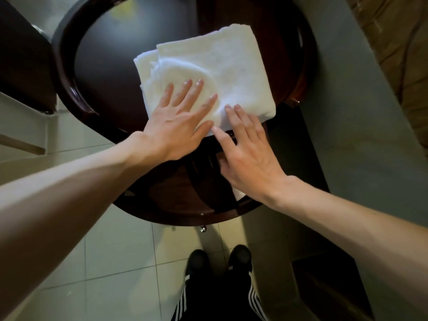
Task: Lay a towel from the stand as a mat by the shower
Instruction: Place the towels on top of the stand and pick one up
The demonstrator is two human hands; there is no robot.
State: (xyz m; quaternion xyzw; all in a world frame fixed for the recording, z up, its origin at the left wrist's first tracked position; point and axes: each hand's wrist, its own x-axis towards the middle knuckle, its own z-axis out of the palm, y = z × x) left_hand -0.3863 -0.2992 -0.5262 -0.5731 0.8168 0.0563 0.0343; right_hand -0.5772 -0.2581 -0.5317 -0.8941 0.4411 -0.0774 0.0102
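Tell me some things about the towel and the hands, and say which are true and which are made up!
1. The towel is white and folded. True.
2. The towel is spread out flat on the floor. False: it lies folded on the dark round stand.
3. The left hand lies flat on top of the towel. True.
4. The right hand is closed in a fist. False: it is open, with its fingers reaching the towel's near edge.
5. The floor under the stand is tiled. True.
6. The person is barefoot. False: dark shoes show at the bottom.
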